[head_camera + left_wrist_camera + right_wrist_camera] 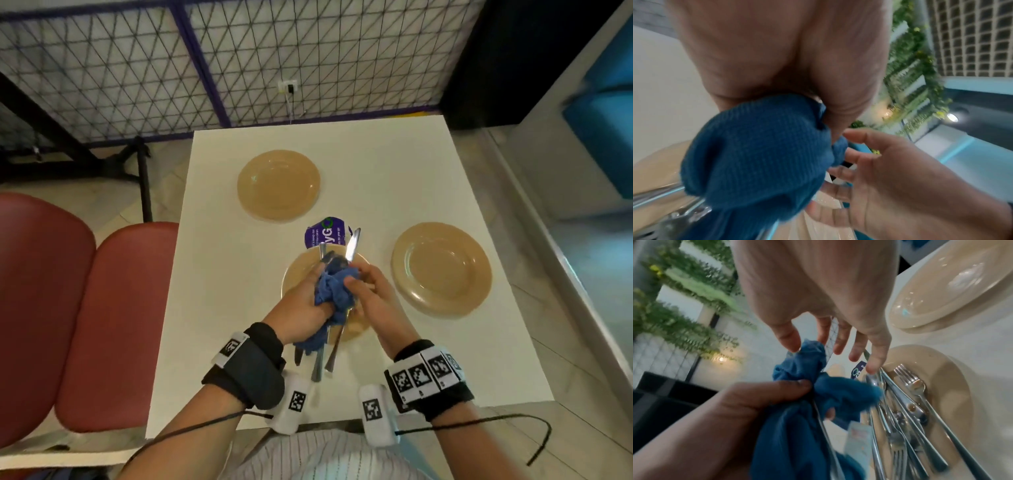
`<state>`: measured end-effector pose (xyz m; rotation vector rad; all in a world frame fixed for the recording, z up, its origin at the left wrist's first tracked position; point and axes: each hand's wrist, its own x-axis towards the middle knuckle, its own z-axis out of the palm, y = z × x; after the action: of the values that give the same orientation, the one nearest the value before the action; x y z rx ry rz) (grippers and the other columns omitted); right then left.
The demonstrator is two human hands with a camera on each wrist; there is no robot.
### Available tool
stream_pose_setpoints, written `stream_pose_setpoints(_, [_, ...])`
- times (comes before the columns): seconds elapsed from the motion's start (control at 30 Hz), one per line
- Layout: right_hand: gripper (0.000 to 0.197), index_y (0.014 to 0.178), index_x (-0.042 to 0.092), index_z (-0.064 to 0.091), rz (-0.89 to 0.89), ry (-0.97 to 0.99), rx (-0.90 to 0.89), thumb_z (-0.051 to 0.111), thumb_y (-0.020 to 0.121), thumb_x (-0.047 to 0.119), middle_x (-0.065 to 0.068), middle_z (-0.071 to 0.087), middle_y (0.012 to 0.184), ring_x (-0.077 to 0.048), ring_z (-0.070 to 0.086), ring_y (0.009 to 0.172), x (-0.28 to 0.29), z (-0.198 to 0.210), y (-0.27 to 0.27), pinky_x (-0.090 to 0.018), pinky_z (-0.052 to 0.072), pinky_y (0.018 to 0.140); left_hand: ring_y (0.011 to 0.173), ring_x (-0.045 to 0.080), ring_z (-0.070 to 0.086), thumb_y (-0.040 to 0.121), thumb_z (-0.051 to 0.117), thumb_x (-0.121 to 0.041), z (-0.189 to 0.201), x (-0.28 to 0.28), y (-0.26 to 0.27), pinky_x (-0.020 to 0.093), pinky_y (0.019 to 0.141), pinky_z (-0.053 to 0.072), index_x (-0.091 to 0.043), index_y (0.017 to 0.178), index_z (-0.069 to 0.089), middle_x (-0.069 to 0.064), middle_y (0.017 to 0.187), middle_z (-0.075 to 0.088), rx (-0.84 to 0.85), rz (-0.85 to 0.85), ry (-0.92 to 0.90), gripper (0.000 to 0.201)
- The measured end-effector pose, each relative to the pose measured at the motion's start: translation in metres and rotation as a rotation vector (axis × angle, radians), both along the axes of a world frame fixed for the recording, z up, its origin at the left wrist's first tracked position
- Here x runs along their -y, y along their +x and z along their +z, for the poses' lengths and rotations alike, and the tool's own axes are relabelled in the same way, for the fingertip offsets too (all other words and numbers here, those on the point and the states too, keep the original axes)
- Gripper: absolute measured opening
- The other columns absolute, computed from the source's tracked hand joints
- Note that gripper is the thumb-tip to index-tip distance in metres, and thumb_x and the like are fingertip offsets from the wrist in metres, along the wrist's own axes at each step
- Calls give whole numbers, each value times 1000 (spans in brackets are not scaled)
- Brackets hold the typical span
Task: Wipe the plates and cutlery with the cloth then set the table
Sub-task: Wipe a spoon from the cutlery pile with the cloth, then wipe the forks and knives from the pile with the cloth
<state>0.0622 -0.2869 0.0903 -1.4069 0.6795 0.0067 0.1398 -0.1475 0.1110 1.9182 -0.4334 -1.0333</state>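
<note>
My white table [394,164] fills the scene, and the near plate [294,274] is my marker for everything else. Two more tan plates sit on it: one plate [278,185] beyond the near plate and a little to the left, another plate [442,270] off to its right, both bare. A purple printed disc [318,233] peeks out just past the near plate's far rim.

Both my forearms reach in over the near plate and meet above it. My left hand [301,308] comes in from the left, fingers and thumb curled tight round the bunched blue cloth [337,291]; the grip is closed on cloth and on some cutlery [322,356] bundled with it, handles trailing back off the plate's near rim toward me, a knife blade [352,245] jutting out over the far rim.

My right hand [373,298] comes in from the right, fingers [840,339] spread and fairly straight, thumb tip touching the top of the cloth, a loose grip holding nothing. The right wrist view shows more forks and spoons [910,402] lying in the near plate's well, under my fingertips and beside the cloth.
</note>
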Motion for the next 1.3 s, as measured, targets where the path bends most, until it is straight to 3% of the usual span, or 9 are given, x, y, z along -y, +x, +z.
stream_pose_setpoints(0.23, [22, 84, 13, 76, -178, -23, -15, 66, 94, 30, -6, 70, 80, -15, 59, 77, 67, -17, -15, -34, 47, 74, 129, 24, 53, 91, 62, -24, -10, 32, -36, 30, 106, 41, -34, 154, 24, 5, 146, 52, 146, -153, 148, 74])
stream_pose_setpoints(0.33, [19, 87, 16, 76, -241, 10, -52, 65, 94, 31, -9, 73, 86, -17, 59, 81, 84, -30, -27, -34, 45, 73, 134, 22, 48, 94, 62, -16, -14, 34, -47, 21, 101, 36, -23, 157, 23, 5, 151, 46, 196, -157, 226, 75])
stream_pose_setpoints(0.47, [23, 86, 9, 75, -57, 26, -20, 62, 98, 24, -25, 71, 91, -23, 64, 80, 64, -37, -41, -45, 56, 73, 114, 15, 60, 93, 61, -12, -14, 56, -51, 26, 100, 46, -23, 144, 43, -3, 126, 61, 235, -26, 108, 55])
stream_pose_setpoints(0.63, [16, 88, 10, 67, -359, 194, -32, 59, 99, 19, -11, 71, 89, -23, 70, 81, 123, -31, -29, -30, 57, 65, 118, 11, 57, 99, 58, -15, -18, 50, -65, 12, 100, 43, -19, 149, 34, 3, 134, 58, 37, -142, 103, 55])
stream_pose_setpoints(0.73, [16, 95, 8, 67, -430, 165, -50, 56, 101, 18, -12, 71, 95, -26, 71, 85, 154, -35, -27, -31, 61, 65, 121, 18, 58, 96, 61, -11, -20, 33, -67, 25, 104, 43, -17, 144, 46, 4, 134, 60, 137, -131, 239, 50])
stream_pose_setpoints(0.93, [20, 80, 21, 70, -83, -159, -279, 61, 97, 21, -12, 75, 90, -28, 74, 79, 139, -94, -35, -47, 62, 75, 108, 15, 63, 97, 58, -19, -17, 1, -64, 30, 98, 48, -24, 126, 54, 0, 113, 67, 64, 106, 333, 29])
stream_pose_setpoints(1.1, [23, 81, 15, 71, 102, -377, -394, 57, 99, 21, -3, 69, 74, -13, 61, 60, 114, -118, -37, -23, 48, 54, 117, 15, 58, 101, 54, -15, -20, -21, -65, 31, 102, 43, -23, 123, 51, 2, 119, 64, -6, 311, 226, 24])
stream_pose_setpoints(1.23, [16, 95, 17, 74, 106, -376, -441, 58, 97, 21, -2, 72, 80, -22, 71, 73, 106, -123, -31, -36, 61, 73, 122, 3, 52, 102, 51, -13, -18, -34, -69, 31, 109, 39, -31, 144, 35, -6, 130, 57, -32, 436, 126, 48])
stream_pose_setpoints(1.3, [15, 99, 13, 69, 80, -341, -413, 55, 96, 9, -2, 70, 77, -18, 68, 67, 106, -121, -25, -23, 59, 61, 122, 4, 52, 102, 52, -12, -20, -43, -70, 32, 109, 40, -31, 147, 33, -6, 131, 56, -25, 504, 99, 52])
